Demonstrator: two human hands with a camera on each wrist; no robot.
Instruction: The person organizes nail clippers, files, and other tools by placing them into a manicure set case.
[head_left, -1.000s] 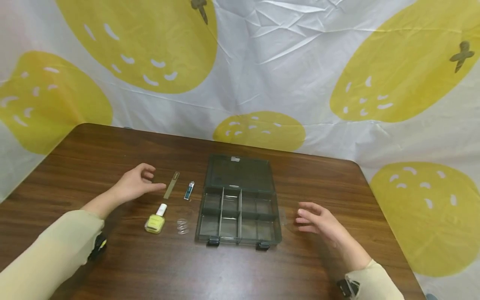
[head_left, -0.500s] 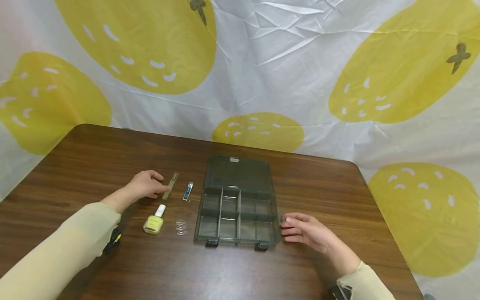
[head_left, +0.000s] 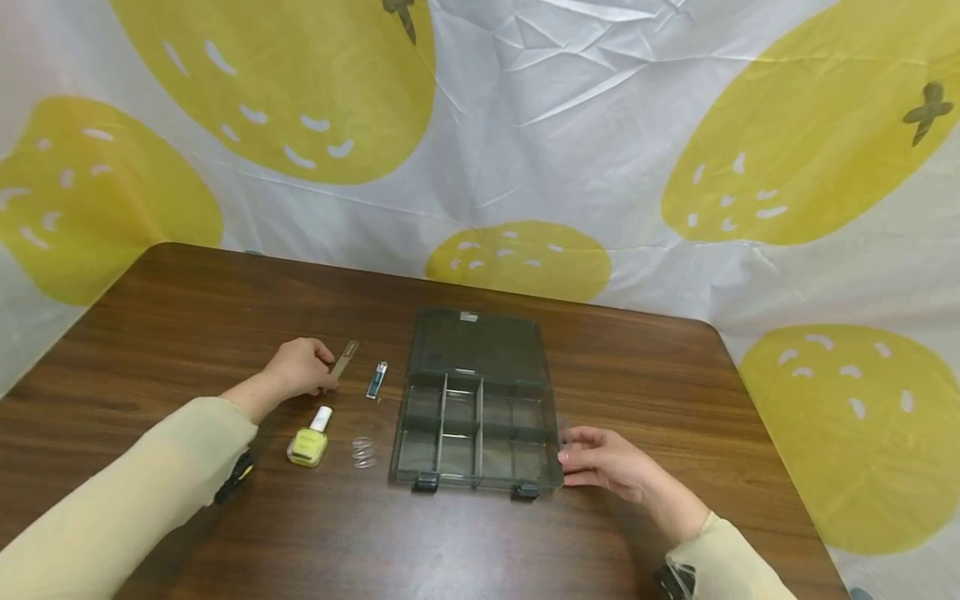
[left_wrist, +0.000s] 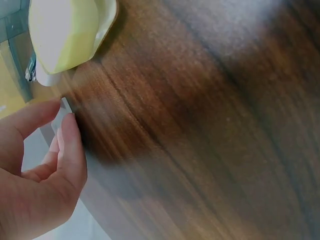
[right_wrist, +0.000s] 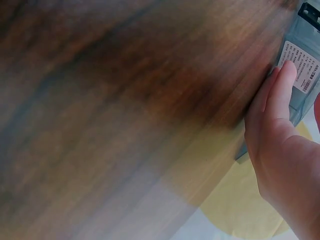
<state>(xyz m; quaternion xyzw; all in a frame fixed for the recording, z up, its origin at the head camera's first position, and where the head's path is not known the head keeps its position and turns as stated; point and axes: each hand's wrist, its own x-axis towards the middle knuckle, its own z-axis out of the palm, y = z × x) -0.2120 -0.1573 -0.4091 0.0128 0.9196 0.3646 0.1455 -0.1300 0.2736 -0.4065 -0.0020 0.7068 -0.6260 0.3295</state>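
My left hand (head_left: 302, 367) lies at the near end of a thin nail file (head_left: 346, 357) on the wooden table (head_left: 187, 317). In the left wrist view the thumb and forefinger of the left hand (left_wrist: 62, 112) pinch the file's tip. A yellow nail polish bottle (head_left: 309, 442) with a white cap lies just in front of that hand, and shows close up as the bottle (left_wrist: 70, 30). My right hand (head_left: 592, 458) rests with straight fingers (right_wrist: 281, 90) against the right side of an open, dark, see-through organizer box (head_left: 476, 408), whose compartments hold nothing.
A small nail clipper (head_left: 377, 380) lies between the file and the box. Clear plastic rings (head_left: 364, 452) sit left of the box's front corner. The box lid (head_left: 477, 343) lies flat behind it. A lemon-print cloth (head_left: 525, 125) hangs behind the table.
My left hand has moved right onto the nail file's near end and closed on it. My right hand has slid left until it touches the box's right side.
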